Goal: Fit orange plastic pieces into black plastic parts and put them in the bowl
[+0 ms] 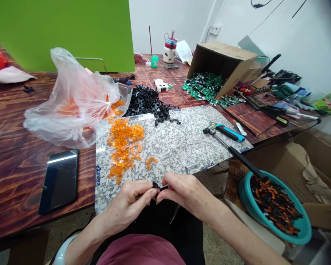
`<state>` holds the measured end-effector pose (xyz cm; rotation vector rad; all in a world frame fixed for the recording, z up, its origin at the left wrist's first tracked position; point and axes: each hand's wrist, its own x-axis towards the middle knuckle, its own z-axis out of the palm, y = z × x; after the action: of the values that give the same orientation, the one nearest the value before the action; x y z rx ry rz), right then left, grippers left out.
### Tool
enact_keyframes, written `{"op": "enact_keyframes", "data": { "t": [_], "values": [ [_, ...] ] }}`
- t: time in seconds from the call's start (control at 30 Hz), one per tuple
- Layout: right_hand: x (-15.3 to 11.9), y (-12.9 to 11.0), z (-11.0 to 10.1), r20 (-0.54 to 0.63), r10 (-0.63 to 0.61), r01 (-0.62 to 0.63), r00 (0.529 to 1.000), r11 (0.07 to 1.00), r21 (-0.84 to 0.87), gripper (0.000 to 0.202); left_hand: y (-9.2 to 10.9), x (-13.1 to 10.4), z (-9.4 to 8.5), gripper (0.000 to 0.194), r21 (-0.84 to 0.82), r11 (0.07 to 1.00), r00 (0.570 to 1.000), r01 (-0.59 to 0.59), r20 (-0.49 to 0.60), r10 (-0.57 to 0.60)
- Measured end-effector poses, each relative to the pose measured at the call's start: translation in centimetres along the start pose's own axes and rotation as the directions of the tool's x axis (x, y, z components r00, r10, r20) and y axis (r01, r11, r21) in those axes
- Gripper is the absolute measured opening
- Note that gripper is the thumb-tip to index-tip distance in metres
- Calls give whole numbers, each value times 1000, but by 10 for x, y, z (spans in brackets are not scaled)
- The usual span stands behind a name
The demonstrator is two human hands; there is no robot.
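Near the front edge of the speckled mat, my left hand pinches a small black part between thumb and fingers. Close beside it, my right hand is closed on a dark, thin piece whose shape is mostly hidden by the fingers. The fingertips of both hands almost meet. Beyond my left hand lies a pile of clear orange parts, with one loose orange part nearer the hands. A heap of black parts sits at the mat's back edge.
A phone and a plastic bag are at left. Rightwards lie a hammer and a blue-black cutter. A cardboard box spills green parts. A teal basin of orange and black pieces stands at lower right.
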<state>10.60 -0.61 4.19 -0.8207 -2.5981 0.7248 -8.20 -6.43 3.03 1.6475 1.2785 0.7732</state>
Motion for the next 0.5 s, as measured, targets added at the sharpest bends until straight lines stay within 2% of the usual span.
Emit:
{"op": "enact_keyframes", "data": {
  "t": [0.1,0.17,0.3,0.5],
  "values": [
    [-6,5,5,-161,107,-78,981,982,173,29,3,1,3,39,-193,975,992,109,-48,-120],
    [-9,7,6,-202,214,-146,956,940,307,32,4,4,6,38,-281,949,982,140,-85,-170],
    [-14,6,6,-174,323,-218,930,868,447,40,3,9,7,30,-329,930,964,162,-146,-220],
    [-14,3,10,-139,365,-268,921,849,456,34,1,11,5,30,-297,943,965,149,-165,-205]
  ]
}}
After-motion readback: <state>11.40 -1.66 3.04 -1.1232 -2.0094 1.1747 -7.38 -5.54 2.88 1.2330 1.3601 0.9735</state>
